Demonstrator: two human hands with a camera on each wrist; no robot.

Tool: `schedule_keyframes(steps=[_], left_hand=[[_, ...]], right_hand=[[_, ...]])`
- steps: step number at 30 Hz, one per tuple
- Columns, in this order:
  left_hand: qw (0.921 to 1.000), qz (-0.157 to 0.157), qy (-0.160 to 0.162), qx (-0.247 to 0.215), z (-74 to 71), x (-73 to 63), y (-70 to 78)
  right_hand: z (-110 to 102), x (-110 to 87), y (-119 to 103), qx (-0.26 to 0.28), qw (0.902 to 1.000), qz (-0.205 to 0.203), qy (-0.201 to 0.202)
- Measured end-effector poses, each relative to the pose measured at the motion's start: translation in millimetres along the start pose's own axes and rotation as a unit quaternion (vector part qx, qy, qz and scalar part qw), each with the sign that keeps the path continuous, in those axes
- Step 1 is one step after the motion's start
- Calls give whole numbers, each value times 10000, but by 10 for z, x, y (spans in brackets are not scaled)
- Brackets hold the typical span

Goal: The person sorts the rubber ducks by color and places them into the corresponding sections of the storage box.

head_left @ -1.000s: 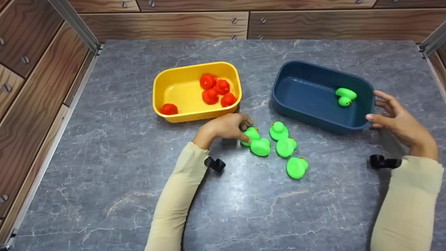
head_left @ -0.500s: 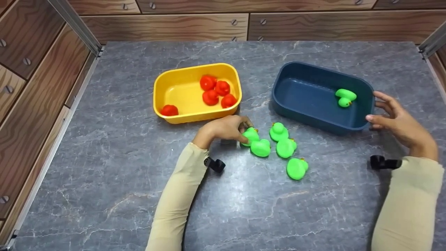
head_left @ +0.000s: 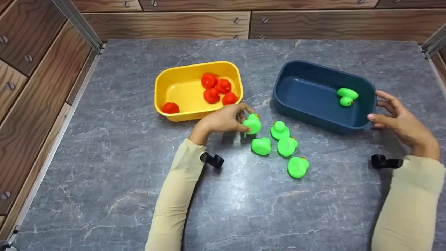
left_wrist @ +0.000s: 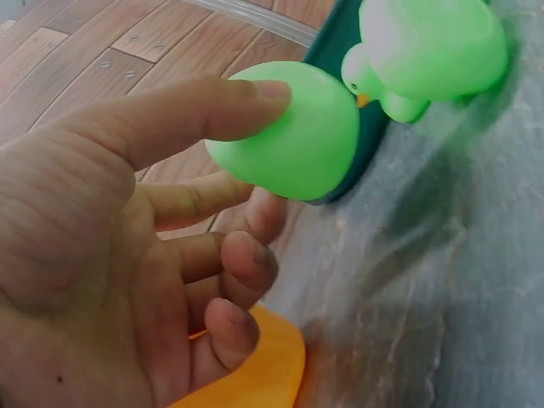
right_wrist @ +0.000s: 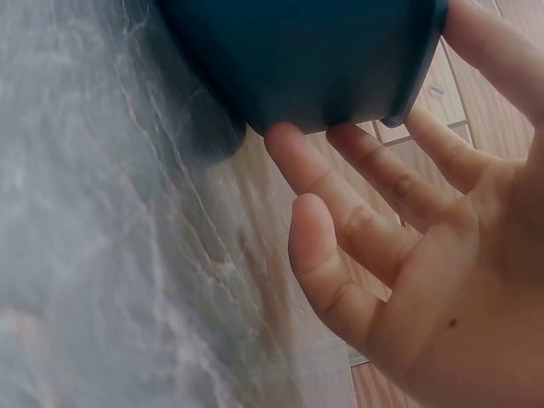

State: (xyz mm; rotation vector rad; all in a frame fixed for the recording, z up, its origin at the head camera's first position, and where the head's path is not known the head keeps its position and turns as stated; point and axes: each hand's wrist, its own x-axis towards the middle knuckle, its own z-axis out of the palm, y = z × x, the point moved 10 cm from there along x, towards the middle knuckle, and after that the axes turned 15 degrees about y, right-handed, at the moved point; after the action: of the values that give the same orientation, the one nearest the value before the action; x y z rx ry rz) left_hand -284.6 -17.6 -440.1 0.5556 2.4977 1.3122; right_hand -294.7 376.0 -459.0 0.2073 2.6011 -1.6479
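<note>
Between thumb and fingers, my left hand (head_left: 224, 118) pinches a green rubber duck (head_left: 253, 124), held just off the table by the yellow bin's front corner. Its rounded body (left_wrist: 297, 136) shows under the thumb in the left wrist view. Several more green ducks lie on the table, among them a tipped duck (head_left: 261, 146) and an upright duck (head_left: 279, 130). At the right end of the dark blue bin (head_left: 306, 116), my right hand (head_left: 400, 120) touches the outer wall with spread, fairly straight fingers. One green duck (head_left: 347, 94) lies on its side inside that bin.
Left of the blue bin stands a yellow bin (head_left: 198, 116) with several red ducks (head_left: 212, 94) inside. Another green duck (head_left: 298, 167) lies nearest the front. Wood-patterned panels (head_left: 167, 26) border the grey marbled table (head_left: 115, 167) at the back and left.
My left hand has lifted its duck and moved it slightly away from me, apart from the duck it was touching. The right hand stays at the blue bin.
</note>
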Motion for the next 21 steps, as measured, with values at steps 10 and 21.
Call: schedule_keyframes(steps=[10,21], left_hand=[[9934,221,998,-513,-165,62,272],[9812,223,1892,-297,-107,296,534]], right_hand=[[-12,31,47,-714,9974,73,118],[-4,24,12,-279,9996,6,27]])
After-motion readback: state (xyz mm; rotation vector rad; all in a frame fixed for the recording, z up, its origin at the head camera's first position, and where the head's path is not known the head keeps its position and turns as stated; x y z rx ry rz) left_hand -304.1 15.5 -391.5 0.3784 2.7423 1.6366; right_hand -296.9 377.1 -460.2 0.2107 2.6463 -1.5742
